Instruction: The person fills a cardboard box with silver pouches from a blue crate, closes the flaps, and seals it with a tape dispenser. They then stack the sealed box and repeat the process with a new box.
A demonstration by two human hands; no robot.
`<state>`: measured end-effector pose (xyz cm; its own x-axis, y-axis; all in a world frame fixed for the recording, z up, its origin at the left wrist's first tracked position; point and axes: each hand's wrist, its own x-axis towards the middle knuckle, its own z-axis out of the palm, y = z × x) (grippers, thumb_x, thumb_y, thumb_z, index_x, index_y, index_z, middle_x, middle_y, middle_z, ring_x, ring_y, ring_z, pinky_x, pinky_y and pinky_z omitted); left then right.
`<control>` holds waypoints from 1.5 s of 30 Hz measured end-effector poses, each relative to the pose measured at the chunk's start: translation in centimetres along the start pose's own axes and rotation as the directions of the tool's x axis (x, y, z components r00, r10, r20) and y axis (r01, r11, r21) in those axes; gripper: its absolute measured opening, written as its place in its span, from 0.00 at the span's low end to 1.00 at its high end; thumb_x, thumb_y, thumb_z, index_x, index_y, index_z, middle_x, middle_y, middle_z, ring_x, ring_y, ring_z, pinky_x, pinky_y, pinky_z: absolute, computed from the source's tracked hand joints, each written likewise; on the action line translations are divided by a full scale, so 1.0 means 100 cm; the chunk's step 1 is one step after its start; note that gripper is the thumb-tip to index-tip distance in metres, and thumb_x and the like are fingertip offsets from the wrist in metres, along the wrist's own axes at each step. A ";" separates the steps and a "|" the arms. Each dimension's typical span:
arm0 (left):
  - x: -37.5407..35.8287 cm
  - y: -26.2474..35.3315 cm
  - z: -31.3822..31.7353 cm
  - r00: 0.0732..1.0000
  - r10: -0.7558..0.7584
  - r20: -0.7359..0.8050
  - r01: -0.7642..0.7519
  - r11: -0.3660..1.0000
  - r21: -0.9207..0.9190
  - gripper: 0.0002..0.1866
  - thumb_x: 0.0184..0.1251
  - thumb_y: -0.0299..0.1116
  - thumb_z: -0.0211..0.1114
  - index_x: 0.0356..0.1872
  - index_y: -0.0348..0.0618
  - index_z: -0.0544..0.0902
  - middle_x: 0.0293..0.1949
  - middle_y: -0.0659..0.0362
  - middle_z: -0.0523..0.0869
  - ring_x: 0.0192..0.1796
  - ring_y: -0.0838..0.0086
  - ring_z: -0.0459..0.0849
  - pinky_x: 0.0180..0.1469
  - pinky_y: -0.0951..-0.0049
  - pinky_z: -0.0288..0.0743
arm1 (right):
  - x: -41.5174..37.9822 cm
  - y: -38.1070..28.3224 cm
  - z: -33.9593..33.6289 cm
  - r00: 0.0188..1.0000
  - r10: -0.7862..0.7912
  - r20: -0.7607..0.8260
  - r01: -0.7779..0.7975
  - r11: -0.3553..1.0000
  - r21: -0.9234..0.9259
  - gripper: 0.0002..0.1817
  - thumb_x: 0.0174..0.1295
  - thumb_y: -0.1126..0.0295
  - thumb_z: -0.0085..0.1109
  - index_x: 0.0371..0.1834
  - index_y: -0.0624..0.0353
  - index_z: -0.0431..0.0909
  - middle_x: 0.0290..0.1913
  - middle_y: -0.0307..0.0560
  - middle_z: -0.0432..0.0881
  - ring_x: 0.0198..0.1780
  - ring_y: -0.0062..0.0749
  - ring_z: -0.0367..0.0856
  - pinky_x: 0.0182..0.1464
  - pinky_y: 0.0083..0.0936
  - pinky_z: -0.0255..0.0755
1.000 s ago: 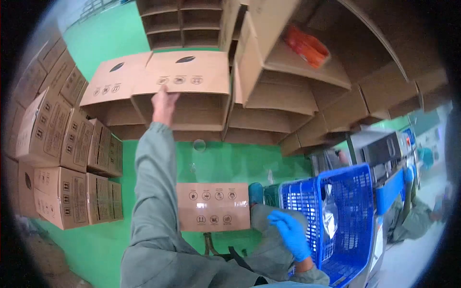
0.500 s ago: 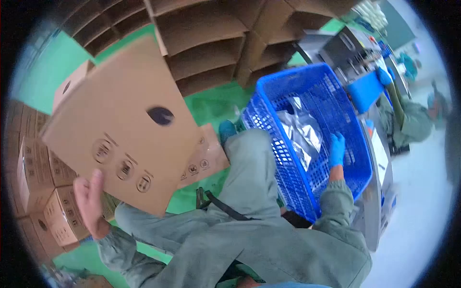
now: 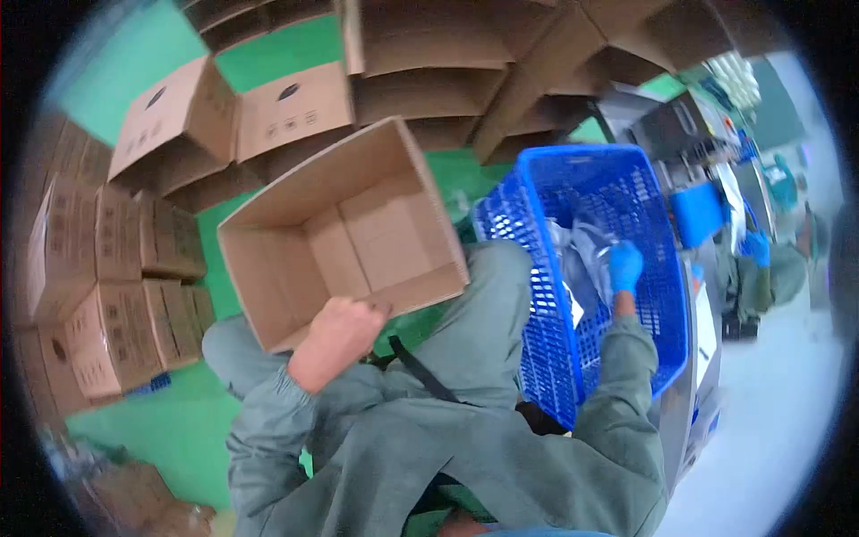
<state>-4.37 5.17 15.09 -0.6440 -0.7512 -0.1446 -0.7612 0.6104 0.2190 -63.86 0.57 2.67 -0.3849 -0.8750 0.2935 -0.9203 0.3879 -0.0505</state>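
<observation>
The bare left hand [image 3: 335, 345] is clenched over the near edge of an open carton [image 3: 344, 237], which is tilted, its mouth facing up toward the wearer and its bare brown inside in plain view. The carton is in front of the body, over the lap area; whether it touches the legs I cannot tell. The right hand [image 3: 625, 267], in a blue glove, reaches into the blue basket [image 3: 660, 309] beside the right leg and touches a silvery bag [image 3: 586, 255]; its fingers are partly hidden, so I cannot tell whether they grip it. Beyond the carton are 2 leaf-marked cartons [image 3: 295, 107], side by side. Stacked cartons [image 3: 121, 336] line the left side of the green floor [image 3: 192, 425]. On the far right, a co-worker's gloved hand [image 3: 756, 246] shows near a blue panel [image 3: 696, 215].
</observation>
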 end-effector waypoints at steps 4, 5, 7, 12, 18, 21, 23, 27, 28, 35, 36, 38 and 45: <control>0.002 -0.014 -0.004 1.000 -0.001 0.011 0.000 0.999 0.054 0.06 0.54 0.30 0.62 0.32 0.43 0.83 0.23 0.51 0.85 0.29 0.58 0.87 0.30 0.59 0.79 | 0.012 -0.099 -0.169 0.989 -0.040 -0.140 0.114 0.813 0.571 0.12 0.65 0.69 0.54 0.39 0.67 0.83 0.27 0.39 0.78 0.31 0.23 0.70 0.34 0.29 0.67; -0.002 -0.013 -0.008 1.000 -0.015 0.019 0.013 0.995 0.096 0.05 0.54 0.30 0.62 0.29 0.44 0.84 0.24 0.51 0.85 0.30 0.59 0.87 0.30 0.59 0.79 | -0.002 -0.139 -0.221 0.991 0.135 -0.012 -0.085 0.681 0.727 0.13 0.66 0.68 0.55 0.45 0.66 0.83 0.32 0.41 0.82 0.33 0.26 0.75 0.37 0.27 0.71; -0.003 -0.011 -0.003 1.000 -0.025 -0.005 0.026 0.995 0.099 0.05 0.54 0.31 0.62 0.27 0.44 0.84 0.24 0.52 0.86 0.30 0.59 0.87 0.29 0.60 0.79 | 0.001 -0.134 -0.239 0.979 0.107 -0.176 0.111 0.444 0.889 0.13 0.67 0.68 0.57 0.49 0.65 0.81 0.41 0.42 0.83 0.40 0.24 0.81 0.39 0.21 0.74; 0.005 0.028 0.069 1.000 0.006 -0.025 0.000 0.972 0.235 0.05 0.54 0.32 0.62 0.26 0.45 0.86 0.26 0.55 0.86 0.30 0.60 0.87 0.30 0.63 0.79 | -0.005 -0.212 -0.257 0.963 0.262 -0.069 0.123 -0.195 0.973 0.14 0.66 0.69 0.57 0.52 0.62 0.79 0.45 0.44 0.84 0.43 0.29 0.84 0.45 0.25 0.78; -0.004 -0.018 0.021 0.983 -0.061 -0.173 -0.170 0.055 -0.984 0.23 0.66 0.47 0.65 0.56 0.44 0.80 0.47 0.51 0.86 0.54 0.58 0.83 0.57 0.57 0.76 | -0.067 -0.362 -0.291 0.991 -0.134 0.030 -0.081 -0.391 0.917 0.14 0.67 0.67 0.50 0.47 0.64 0.81 0.46 0.45 0.82 0.48 0.27 0.79 0.53 0.24 0.70; 0.014 -0.024 -0.016 0.837 -0.498 -0.227 -0.540 -0.688 -0.485 0.28 0.66 0.43 0.68 0.62 0.37 0.72 0.52 0.55 0.84 0.53 0.64 0.84 0.57 0.61 0.78 | -0.099 -0.386 -0.239 0.930 -0.366 0.038 -0.205 -0.429 0.880 0.11 0.64 0.69 0.55 0.43 0.62 0.81 0.41 0.38 0.78 0.43 0.19 0.74 0.44 0.19 0.68; 0.016 -0.043 -0.021 0.725 -0.662 -0.189 -0.640 -0.547 -0.539 0.27 0.66 0.39 0.68 0.61 0.36 0.72 0.51 0.55 0.83 0.51 0.66 0.84 0.54 0.64 0.79 | -0.099 -0.371 -0.214 0.749 -0.626 0.217 -0.256 0.029 0.966 0.16 0.61 0.69 0.62 0.50 0.63 0.77 0.45 0.40 0.77 0.45 0.19 0.74 0.45 0.20 0.69; 0.000 -0.047 -0.069 0.188 -0.892 -0.411 -0.709 0.166 -0.685 0.18 0.63 0.31 0.72 0.50 0.33 0.80 0.43 0.55 0.86 0.43 0.76 0.84 0.45 0.76 0.78 | -0.105 -0.391 -0.202 0.699 -0.682 -0.212 0.453 0.193 0.870 0.32 0.55 0.64 0.70 0.62 0.64 0.70 0.58 0.52 0.74 0.60 0.33 0.74 0.61 0.32 0.69; -0.006 -0.053 -0.072 0.153 -0.858 -0.491 -0.547 0.340 -0.765 0.18 0.61 0.32 0.74 0.47 0.32 0.80 0.39 0.57 0.87 0.39 0.77 0.84 0.42 0.78 0.76 | -0.113 -0.402 -0.211 0.741 -0.671 -0.031 0.158 0.130 0.979 0.40 0.50 0.63 0.75 0.66 0.62 0.67 0.65 0.59 0.68 0.69 0.40 0.66 0.70 0.35 0.60; -0.016 -0.053 -0.047 0.262 -0.752 -0.605 -0.061 0.612 -0.788 0.23 0.59 0.37 0.73 0.48 0.28 0.79 0.38 0.47 0.87 0.43 0.62 0.86 0.48 0.66 0.77 | -0.163 -0.463 -0.134 0.684 -0.608 0.403 -0.059 0.504 0.862 0.29 0.56 0.56 0.70 0.54 0.65 0.73 0.42 0.60 0.82 0.44 0.47 0.83 0.46 0.41 0.75; -0.019 -0.073 -0.008 0.328 -0.774 -0.542 0.205 0.618 -0.759 0.25 0.59 0.39 0.72 0.49 0.28 0.79 0.39 0.44 0.87 0.46 0.53 0.86 0.51 0.60 0.77 | -0.181 -0.457 -0.093 0.516 -0.699 0.495 -0.007 0.575 0.818 0.27 0.59 0.55 0.67 0.54 0.64 0.74 0.41 0.62 0.82 0.42 0.47 0.83 0.45 0.39 0.75; -0.044 -0.135 0.166 0.494 -0.813 -0.309 0.711 0.582 -0.395 0.28 0.59 0.48 0.69 0.50 0.31 0.79 0.43 0.39 0.85 0.54 0.49 0.81 0.55 0.58 0.75 | -0.206 -0.436 -0.059 0.341 -0.734 0.587 0.043 0.636 0.770 0.26 0.61 0.54 0.64 0.54 0.62 0.75 0.39 0.63 0.81 0.41 0.48 0.83 0.44 0.36 0.75; -0.056 -0.045 0.042 0.863 -0.498 0.088 0.486 0.771 -0.411 0.27 0.56 0.56 0.69 0.52 0.50 0.83 0.40 0.43 0.86 0.46 0.47 0.84 0.49 0.52 0.78 | -0.120 -0.295 -0.128 0.891 -0.424 0.164 0.001 0.362 0.932 0.17 0.67 0.72 0.57 0.58 0.64 0.76 0.48 0.44 0.84 0.46 0.27 0.82 0.49 0.24 0.76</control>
<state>2.38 7.68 10.87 -0.1837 -0.9299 -0.3185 -0.8688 0.0020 0.4952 -31.20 3.30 12.88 0.0356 -0.9913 0.1266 -0.3980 -0.1303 -0.9081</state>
